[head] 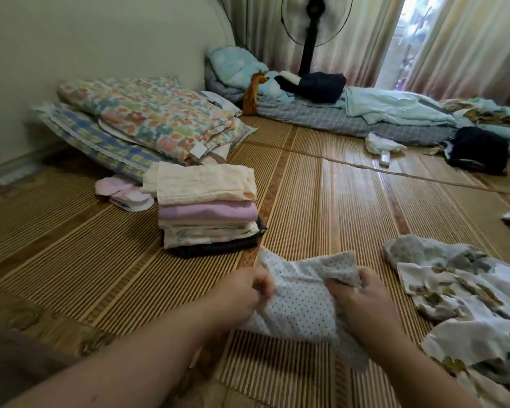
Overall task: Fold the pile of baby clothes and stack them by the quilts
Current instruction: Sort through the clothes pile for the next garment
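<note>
While a striped bamboo mat (321, 201) covers the floor from edge to edge, rumpled pale-blue bedding (395, 113) lies along its far side from 12 to 2 o'clock, with dark clothes dropped on it. Folded quilts (147, 119), one printed with pastel blocks over a blue-checked one, lie against the wall at 10 o'clock. A standing fan (315, 25) rises at 12 o'clock before the curtains. At 4 o'clock a loose pile of baby clothes (468, 304), white and grey with an olive print, sprawls unfolded on the mat. Just in front of the quilts, near 9 o'clock from the middle, stands a neat stack of folded clothes (206, 213): cream on top, then pink, more cream and a dark piece at the bottom. At 6 o'clock a white garment with small dark dots (301, 301) lies partly on the mat, held between both hands. The left hand (242, 290) has its fingers curled, pinching the garment's left edge; the right hand (365, 298) has its fingers closed round a bunched fold at the upper right. Small pink cloth pieces (124, 192) lie at 9 o'clock, just beside the stack.
</note>
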### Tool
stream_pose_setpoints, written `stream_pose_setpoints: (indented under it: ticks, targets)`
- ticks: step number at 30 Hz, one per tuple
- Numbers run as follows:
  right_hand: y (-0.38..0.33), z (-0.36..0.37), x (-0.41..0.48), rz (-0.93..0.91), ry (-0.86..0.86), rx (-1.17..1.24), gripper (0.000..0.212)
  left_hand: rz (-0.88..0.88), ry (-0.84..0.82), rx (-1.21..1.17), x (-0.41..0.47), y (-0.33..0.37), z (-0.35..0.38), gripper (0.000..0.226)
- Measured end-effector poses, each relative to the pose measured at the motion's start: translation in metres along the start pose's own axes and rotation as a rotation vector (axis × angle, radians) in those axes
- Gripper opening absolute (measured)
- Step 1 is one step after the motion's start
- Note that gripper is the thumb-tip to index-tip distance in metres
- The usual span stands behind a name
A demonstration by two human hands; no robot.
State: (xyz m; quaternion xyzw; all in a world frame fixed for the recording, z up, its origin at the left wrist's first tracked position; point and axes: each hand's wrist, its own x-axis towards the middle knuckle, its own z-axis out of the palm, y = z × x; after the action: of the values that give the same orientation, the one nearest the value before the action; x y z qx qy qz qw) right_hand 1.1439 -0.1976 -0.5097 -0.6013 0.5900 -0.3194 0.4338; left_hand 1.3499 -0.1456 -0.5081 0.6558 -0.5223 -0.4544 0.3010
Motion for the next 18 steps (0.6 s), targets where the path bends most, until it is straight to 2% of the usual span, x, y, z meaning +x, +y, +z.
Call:
stream_pose_setpoints:
  ticks: [4, 7, 9, 12, 14, 18]
  targets:
    - [-0.073, 0.011, 0.04, -0.182, -0.107, 0.171, 0.024, 0.163, 0.133, -0.087, 0.007, 0.029, -0.071, 0.042]
    - [-0.128, 0.038, 0.084, -0.268, -0.179, 0.193, 0.027, 0.251, 0.319, -0.024, 0.027, 0.044, -0.126, 0.053]
    - [-0.159, 0.065, 0.117, -0.307, -0.188, 0.176, 0.03, 0.264, 0.403, 0.012, 0.044, 0.047, -0.162, 0.055]
    - [-0.188, 0.109, 0.162, -0.391, -0.152, 0.037, 0.035, 0.185, 0.431, 0.027, 0.073, 0.036, -0.205, 0.057]
    - [-0.194, 0.137, 0.185, -0.456, -0.101, -0.118, 0.043, 0.104, 0.453, 0.173, 0.093, 0.022, -0.225, 0.061]
    - [-0.176, 0.178, 0.21, -0.577, -0.135, -0.535, 0.062, -0.115, 0.443, 0.726, 0.125, -0.009, -0.236, 0.068]
